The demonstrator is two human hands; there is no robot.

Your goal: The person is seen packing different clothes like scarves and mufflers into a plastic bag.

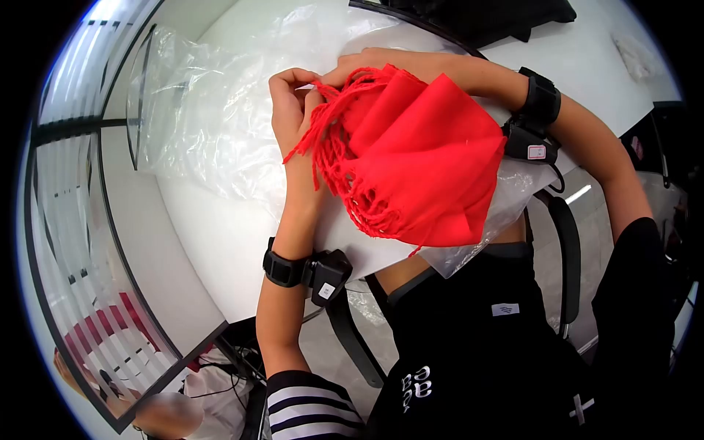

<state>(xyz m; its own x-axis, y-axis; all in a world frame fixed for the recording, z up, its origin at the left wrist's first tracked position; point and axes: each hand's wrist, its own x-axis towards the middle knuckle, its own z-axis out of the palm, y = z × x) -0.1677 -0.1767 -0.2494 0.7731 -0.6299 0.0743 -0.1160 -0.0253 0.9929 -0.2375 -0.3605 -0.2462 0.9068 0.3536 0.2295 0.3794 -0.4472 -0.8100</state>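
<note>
"What is in front of you?"

"A bright red fringed cloth (433, 161), bunched in loose folds over my white bench (209, 257). Its fringe hangs toward the left."

"And your hands?"

"Both are at the cloth's far left corner. My left grip (290, 114) is curled closed, finger and thumb tips on some red strands. My right grip (353, 67) bends in beside it; folds and fringe cover part of it, so I cannot tell how tightly it is closed."

"What is in the way around it?"

"Crumpled clear plastic (213, 117) spreads left of the cloth, and more pokes out from under its near edge. Just right of the cloth is a black wrist unit (532, 143); a matching wristband (284, 270) sits nearer me, below its left side. Beyond the cloth, to the right, lies a black fabric item (499, 18). A black armrest (565, 249) stands right of it, on my side. Far left of the cloth are framed clear panels (117, 257)."
</note>
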